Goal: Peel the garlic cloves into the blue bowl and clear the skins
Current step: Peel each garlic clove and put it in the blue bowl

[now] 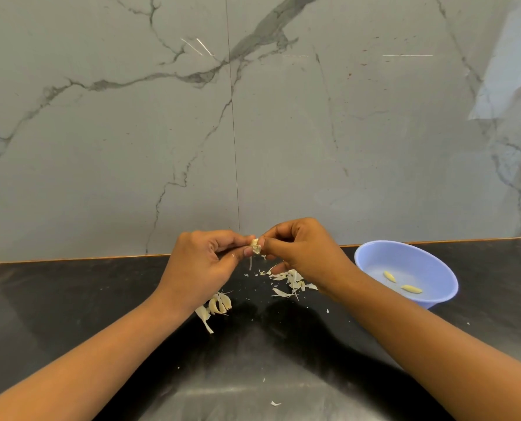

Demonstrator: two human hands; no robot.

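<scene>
Head view: Both hands are raised above the black countertop (71, 305), meeting at centre frame in front of the grey marbled wall (283, 132).

The left hand (203, 268) has its fingers curled, with thumb and forefinger pinching one end of a garlic clove (255, 246). The right hand (301, 250) also has curled fingers, and its thumb and fingertips pinch the opposite side of the same clove. A thin strip of skin hangs down from the clove between the two hands.

A pile of loose skins (289, 282) lies on the countertop directly below the right hand, with small flakes scattered around it. A cluster of unpeeled cloves (219, 305) lies on the countertop below the left wrist, with a longer piece of skin beside it.

The blue bowl (435, 268) stands on the countertop to the right of the right forearm, near the wall. Two peeled cloves (411, 288) lie inside it, apart from each other.

A single skin flake (275, 403) lies near the bottom edge of the frame.
</scene>
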